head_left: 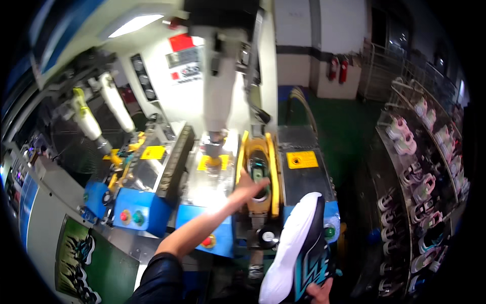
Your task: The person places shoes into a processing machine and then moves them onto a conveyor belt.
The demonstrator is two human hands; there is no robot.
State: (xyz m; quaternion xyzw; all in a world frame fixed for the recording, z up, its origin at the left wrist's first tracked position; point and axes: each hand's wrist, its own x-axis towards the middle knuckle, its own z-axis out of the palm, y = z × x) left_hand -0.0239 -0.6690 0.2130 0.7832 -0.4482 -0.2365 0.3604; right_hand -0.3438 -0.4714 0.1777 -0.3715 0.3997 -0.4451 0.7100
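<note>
My left hand [251, 186] reaches over the near end of a dark shoe [257, 163] that sits between two yellow side pads [275, 177] of a press. Its thumb and fingers are spread apart; whether they touch the shoe I cannot tell. Greenish lining shows inside that shoe's opening. At the lower right, my right hand [320, 293] grips a black and teal sneaker [311, 261]. This sneaker is tilted, with its thick white sole [289, 248] turned left and its toe pointing up and away.
Blue control boxes with red and green buttons [137, 218] line the machine's front. A blurred white press arm [217, 96] hangs left of the pads. Racks of shoes [425, 187] stand at the right. A green tray [109, 268] with several shoes lies lower left.
</note>
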